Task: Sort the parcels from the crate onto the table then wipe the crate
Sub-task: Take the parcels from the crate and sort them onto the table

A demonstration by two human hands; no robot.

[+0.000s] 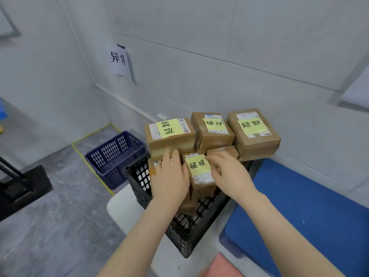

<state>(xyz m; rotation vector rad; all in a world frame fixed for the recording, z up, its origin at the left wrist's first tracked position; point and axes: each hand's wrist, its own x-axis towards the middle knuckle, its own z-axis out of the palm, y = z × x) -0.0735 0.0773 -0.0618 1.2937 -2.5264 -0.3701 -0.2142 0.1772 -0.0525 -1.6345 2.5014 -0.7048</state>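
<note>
Head view: left hand [169,176] flat against, right hand [229,173] curling round the front parcel [199,170], I'd lift straight from the crate [139,176].

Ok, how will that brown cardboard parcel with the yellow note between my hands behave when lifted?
Likely stiff: the brown cardboard parcel is a squared, taped box. Its tape looks glossy, so it may be slippery. It stands packed among other parcels in the black plastic crate, so lifting it could shift those stacked beside it.
</note>
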